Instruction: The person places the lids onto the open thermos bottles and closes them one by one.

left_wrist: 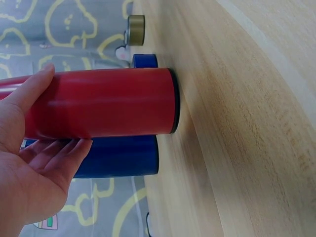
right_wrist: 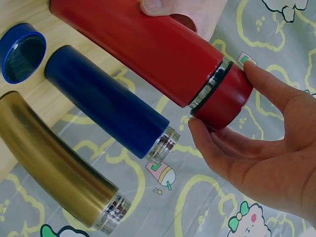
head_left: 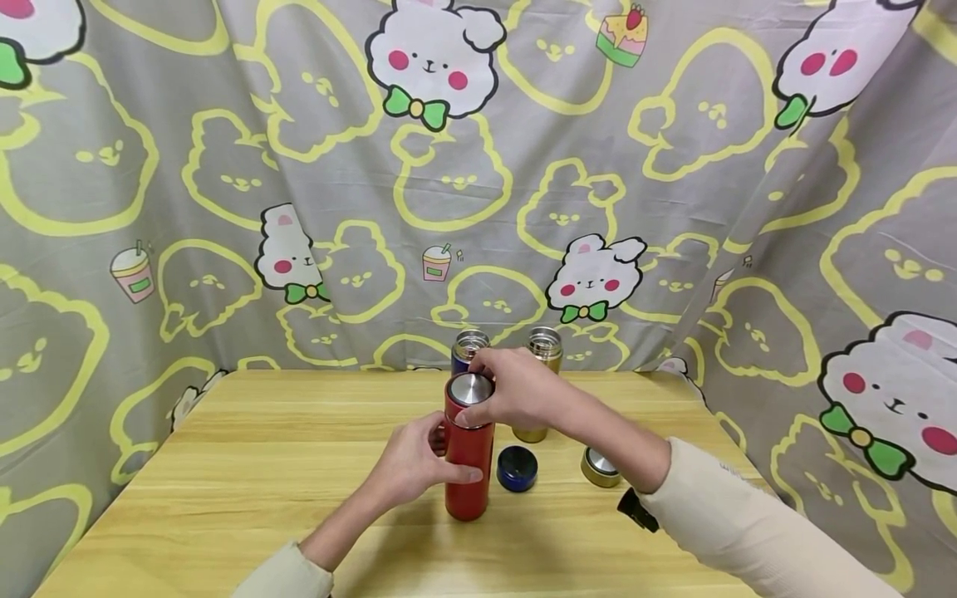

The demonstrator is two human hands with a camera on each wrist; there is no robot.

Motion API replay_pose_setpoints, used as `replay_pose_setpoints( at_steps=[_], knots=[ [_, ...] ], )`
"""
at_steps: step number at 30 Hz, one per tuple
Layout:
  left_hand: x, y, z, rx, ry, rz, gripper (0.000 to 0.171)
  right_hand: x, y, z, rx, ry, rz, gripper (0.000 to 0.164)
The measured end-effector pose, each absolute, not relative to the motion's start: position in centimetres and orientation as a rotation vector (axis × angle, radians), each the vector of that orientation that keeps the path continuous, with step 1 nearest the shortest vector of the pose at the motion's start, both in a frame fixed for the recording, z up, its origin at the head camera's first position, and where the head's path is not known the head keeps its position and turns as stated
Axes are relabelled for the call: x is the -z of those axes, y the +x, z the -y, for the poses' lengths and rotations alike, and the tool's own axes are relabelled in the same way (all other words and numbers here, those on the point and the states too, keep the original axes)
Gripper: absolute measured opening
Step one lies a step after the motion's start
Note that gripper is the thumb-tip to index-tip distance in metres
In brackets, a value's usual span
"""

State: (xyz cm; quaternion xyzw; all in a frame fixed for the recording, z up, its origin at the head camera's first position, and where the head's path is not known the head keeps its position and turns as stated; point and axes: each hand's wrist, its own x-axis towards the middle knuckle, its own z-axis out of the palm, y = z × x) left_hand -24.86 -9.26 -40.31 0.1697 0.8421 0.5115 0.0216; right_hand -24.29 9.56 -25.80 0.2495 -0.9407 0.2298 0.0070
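A red thermos flask (head_left: 471, 498) stands upright near the middle of the table, its base at or close to the wood. My left hand (head_left: 407, 461) grips its body, thumb on one side and fingers on the other. With the fingertips and thumb, my right hand (head_left: 523, 386) holds the red lid (right_wrist: 228, 98) with its silver top. A band of silver neck (right_wrist: 210, 86) shows between lid and body in the right wrist view. Behind it stand a lidless blue flask (right_wrist: 108, 101) and a lidless gold flask (right_wrist: 54, 158).
On the wooden table (head_left: 299, 465), a blue lid (head_left: 517, 469) lies right of the red flask. Farther right is a gold lid (head_left: 601, 468), near the right forearm. A patterned curtain (head_left: 336, 166) hangs behind the table and at its sides.
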Motion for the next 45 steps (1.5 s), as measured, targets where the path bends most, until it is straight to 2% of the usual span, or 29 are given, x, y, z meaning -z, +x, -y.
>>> replay_pose_setpoints(
  at_steps=[26, 35, 38, 43, 45],
  knots=[
    [40.49, -24.90, 9.26, -1.589, 0.517, -2.605, 0.062, 26.60, -24.34, -9.64, -0.804, 0.724, 2.894, 0.046],
    [40.44, -24.96, 9.26, -1.593, 0.510, -2.611, 0.063, 26.62, -24.25, -9.62, -0.793, 0.714, 2.898, 0.050],
    [40.46, -24.96, 9.25, -1.585, 0.514, -2.628, 0.062, 26.51, -24.21, -9.68, -0.784, 0.719, 2.923, 0.059],
    [40.54, -24.94, 9.24, -1.584, 0.520, -2.625, 0.062, 26.03, -24.27, -9.97, -0.791, 0.736, 2.990, 0.089],
    [40.56, -24.95, 9.25, -1.587, 0.522, -2.616, 0.063, 25.79, -24.35, -10.14, -0.797, 0.765, 3.007, 0.091]
  ],
)
